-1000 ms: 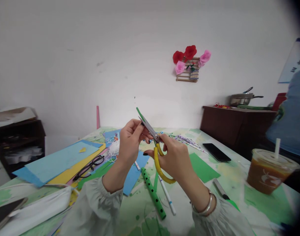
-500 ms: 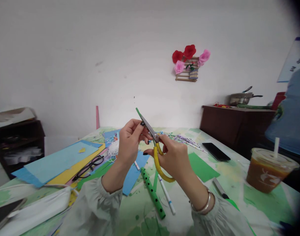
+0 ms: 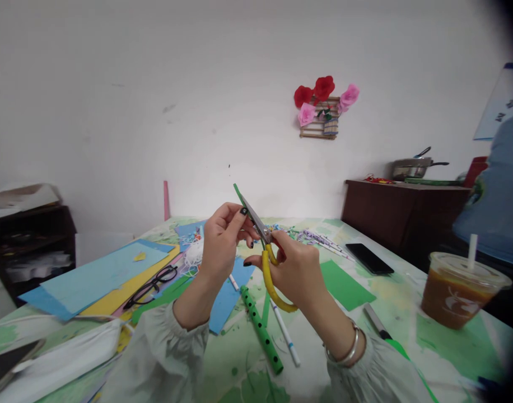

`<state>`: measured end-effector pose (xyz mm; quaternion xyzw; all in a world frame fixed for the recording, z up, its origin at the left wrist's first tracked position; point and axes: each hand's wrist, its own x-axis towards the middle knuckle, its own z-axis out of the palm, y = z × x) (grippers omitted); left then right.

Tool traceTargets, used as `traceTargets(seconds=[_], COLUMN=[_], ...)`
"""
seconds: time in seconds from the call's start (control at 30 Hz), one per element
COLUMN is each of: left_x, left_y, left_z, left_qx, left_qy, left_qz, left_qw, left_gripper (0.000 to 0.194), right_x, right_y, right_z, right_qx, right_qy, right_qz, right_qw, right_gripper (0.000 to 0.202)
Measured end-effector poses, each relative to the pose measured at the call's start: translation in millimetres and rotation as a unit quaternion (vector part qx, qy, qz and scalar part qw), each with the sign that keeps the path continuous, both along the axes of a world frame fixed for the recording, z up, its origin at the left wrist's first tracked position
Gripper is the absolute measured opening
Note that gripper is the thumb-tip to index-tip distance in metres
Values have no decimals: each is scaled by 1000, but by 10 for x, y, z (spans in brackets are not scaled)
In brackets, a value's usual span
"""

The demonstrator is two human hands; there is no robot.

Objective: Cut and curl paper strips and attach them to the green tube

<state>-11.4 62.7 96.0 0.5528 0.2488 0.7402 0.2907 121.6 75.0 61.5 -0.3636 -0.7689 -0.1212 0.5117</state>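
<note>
We could nip our left hand (image 3: 219,240)!
Its thumb (image 3: 235,222), pinching the thin green paper strip (image 3: 237,191) above the green-and-white table (image 3: 317,347), in front of its far edge, is very near the yellow-handled metal scissors (image 3: 270,281) our right hand (image 3: 298,270) grips.

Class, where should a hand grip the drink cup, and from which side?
Probably around the wall of the cup, just below the lid, coming in level from the side facing the right hand. The cup stands upright and tapers downward, so its wider top should resist slipping; the straw sticking up makes gripping from above awkward.
</note>
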Motion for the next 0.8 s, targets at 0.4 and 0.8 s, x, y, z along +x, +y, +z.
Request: traceTargets(seconds=[0.4, 0.8], left_x=[3, 26], left_y=[13, 2], left_z=[-17, -28], left_qx=[5, 4], left_qy=[16, 36], left_qz=[-18, -27], left_qw=[1000, 999], left_gripper=[10, 11], right_x=[-6, -9], right_y=[-16, -36], right_z=[0, 8], right_qx=[11, -4], right_qy=[4, 12], right_qz=[-13, -5], right_qw=[1000, 1000], right_gripper=[39, 34])
